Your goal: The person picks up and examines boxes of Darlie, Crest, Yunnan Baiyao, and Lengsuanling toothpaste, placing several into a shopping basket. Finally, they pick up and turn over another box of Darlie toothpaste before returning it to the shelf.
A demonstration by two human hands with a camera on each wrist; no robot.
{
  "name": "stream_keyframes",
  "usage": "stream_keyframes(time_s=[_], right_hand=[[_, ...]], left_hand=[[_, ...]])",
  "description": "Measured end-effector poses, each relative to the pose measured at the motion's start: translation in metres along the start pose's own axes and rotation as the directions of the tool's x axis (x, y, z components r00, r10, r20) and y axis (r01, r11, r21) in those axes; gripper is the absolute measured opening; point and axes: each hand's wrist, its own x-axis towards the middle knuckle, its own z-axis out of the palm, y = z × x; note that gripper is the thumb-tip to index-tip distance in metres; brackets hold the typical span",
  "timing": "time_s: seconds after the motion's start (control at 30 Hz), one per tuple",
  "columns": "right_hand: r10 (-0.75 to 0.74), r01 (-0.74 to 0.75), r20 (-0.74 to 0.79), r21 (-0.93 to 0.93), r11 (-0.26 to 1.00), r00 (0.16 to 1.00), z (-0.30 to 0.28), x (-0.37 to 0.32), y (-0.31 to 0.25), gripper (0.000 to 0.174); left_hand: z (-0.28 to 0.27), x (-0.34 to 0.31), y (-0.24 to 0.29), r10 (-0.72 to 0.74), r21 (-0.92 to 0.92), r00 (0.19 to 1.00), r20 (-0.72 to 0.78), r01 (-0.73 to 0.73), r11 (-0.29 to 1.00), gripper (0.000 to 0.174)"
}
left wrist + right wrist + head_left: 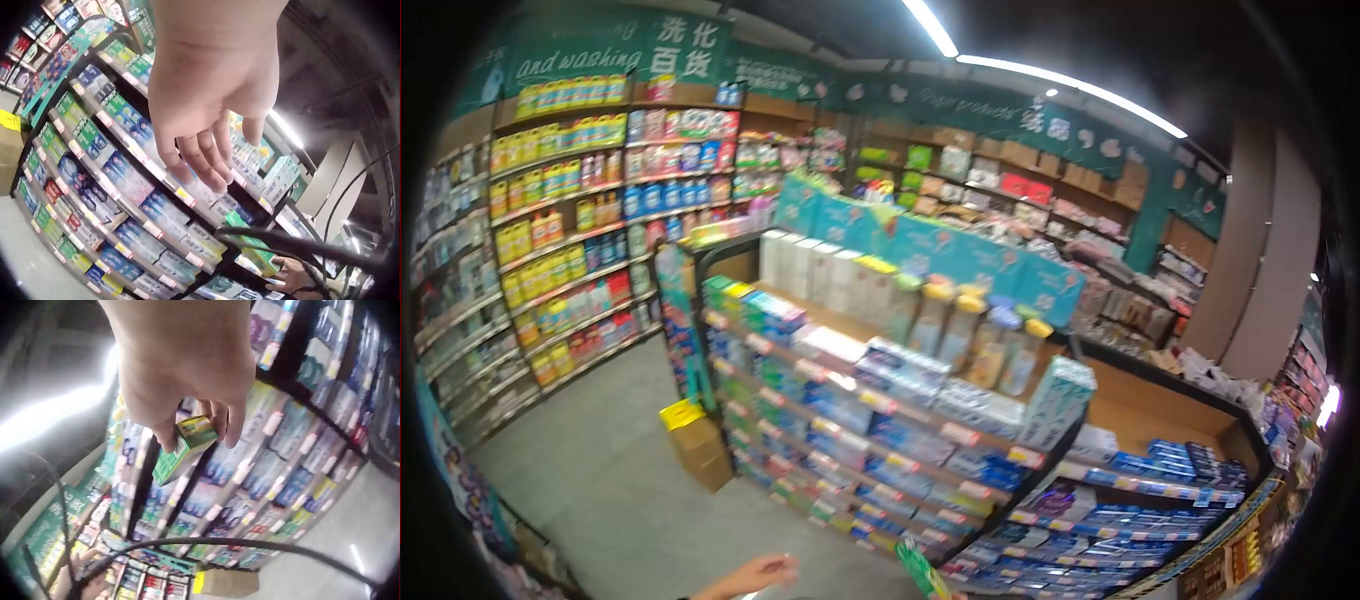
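Note:
In the right wrist view my right hand (187,375) grips a green and yellow toothpaste box (182,453) between thumb and fingers. The box (919,570) also shows at the bottom edge of the head view, where most of that hand is out of frame. My left hand (212,100) hangs with loosely bent fingers and holds nothing, in front of the toothpaste shelves (140,219). At the bottom of the head view, the left hand (758,576) is to the left of the box.
A long shelf unit (870,405) of boxed toothpaste stands ahead, with lidded clear containers (968,325) on top. A cardboard box (698,455) sits on the floor (600,440) at its left end. Bottle shelves (565,240) line the left wall. Cables (250,545) cross the wrist views.

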Motion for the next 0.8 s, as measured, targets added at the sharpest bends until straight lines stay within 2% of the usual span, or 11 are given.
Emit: stream_keyframes(time_s=[0.03,0.1,0.2,0.3,0.33,0.4,0.5,0.63,0.73,0.77,0.8], right_hand=[[-0.024,0.015,0.173,0.054,0.998,0.985,0.010,0.014,-0.008,0.032],[-0.187,0.143,0.180,0.234,0.962,0.966,0.022,0.028,-0.093,0.026],[-0.376,0.275,0.258,0.353,0.894,0.890,0.041,0.037,-0.159,0.023],[-0.531,0.451,0.339,0.290,0.844,0.777,0.047,0.047,-0.218,0.024],[-0.520,0.417,0.388,0.321,0.850,0.761,0.049,0.049,-0.239,0.024],[-0.573,0.517,0.442,0.252,0.818,0.690,0.059,0.057,-0.258,0.026],[-0.575,0.364,0.396,0.491,0.792,0.716,0.084,0.065,-0.278,0.014],[-0.594,0.254,0.201,0.764,0.592,0.779,0.128,0.099,-0.282,0.013],[-0.391,-0.250,0.375,0.909,0.333,0.841,0.155,0.122,-0.288,0.027],[-0.441,-0.260,0.390,0.908,0.328,0.808,0.162,0.134,-0.286,0.043],[-0.453,-0.255,0.408,0.897,0.360,0.793,0.169,0.147,-0.287,0.043]], left_hand=[[-0.007,-0.008,-0.002,0.031,-0.069,0.999,-0.011,-0.032,0.997,0.042],[-0.018,-0.019,0.016,0.074,-0.135,0.995,-0.067,-0.083,0.987,0.053],[-0.023,-0.051,0.065,0.080,-0.293,0.987,-0.138,-0.118,0.949,0.064],[-0.035,-0.075,0.082,0.188,-0.470,0.975,-0.116,-0.221,0.855,0.076],[-0.035,-0.082,0.087,0.208,-0.399,0.960,-0.187,-0.267,0.877,0.074],[-0.040,-0.100,0.098,0.162,-0.334,0.938,-0.308,-0.266,0.904,0.070],[-0.043,-0.128,0.111,0.089,-0.397,0.907,-0.412,-0.267,0.878,0.061],[-0.063,-0.129,0.117,0.161,-0.346,0.826,-0.541,-0.392,0.852,0.054],[-0.076,-0.119,0.116,0.155,-0.329,0.773,-0.616,-0.431,0.841,0.055],[-0.082,-0.115,0.118,0.160,-0.302,0.764,-0.625,-0.425,0.853,0.055],[-0.089,-0.109,0.119,0.168,-0.273,0.756,-0.633,-0.421,0.865,0.055]])
